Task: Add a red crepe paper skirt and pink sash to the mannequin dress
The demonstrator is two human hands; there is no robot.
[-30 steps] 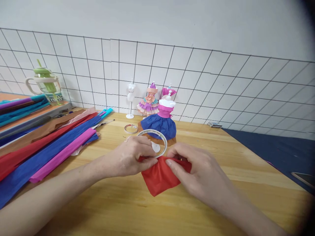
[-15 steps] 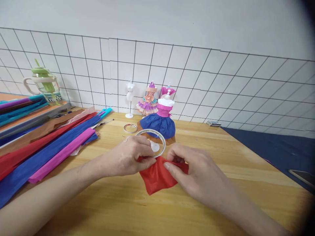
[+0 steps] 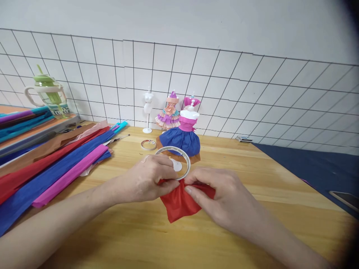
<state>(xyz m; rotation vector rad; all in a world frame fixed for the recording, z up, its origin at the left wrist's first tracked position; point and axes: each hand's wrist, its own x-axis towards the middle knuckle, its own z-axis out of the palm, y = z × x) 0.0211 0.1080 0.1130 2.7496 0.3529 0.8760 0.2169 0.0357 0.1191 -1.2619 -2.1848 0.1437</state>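
Note:
A piece of red crepe paper [image 3: 179, 205] hangs between my two hands above the wooden table, gathered along its top edge. My left hand [image 3: 150, 173] pinches its upper left part, and a roll of tape [image 3: 187, 168] stands upright in the same grip. With thumb and forefinger, my right hand [image 3: 218, 192] pinches the paper's top edge just right of the roll. Just beyond is a small mannequin [image 3: 189, 123] in a pink top and blue skirt with a brown hem, partly hidden by the roll.
Behind stand a bare white mannequin [image 3: 148, 106] and one in a ruffled dress [image 3: 169, 116]. A second tape roll [image 3: 148, 145] lies on the table [image 3: 252, 224]. Coloured paper strips [image 3: 70, 168] and a green-lidded cup [image 3: 49, 93] are at left, a dark blue mat [image 3: 308, 168] at right.
My right hand has shifted slightly left along the red paper's top edge, closer to my left hand, and the paper is more bunched there. The left hand keeps its hold.

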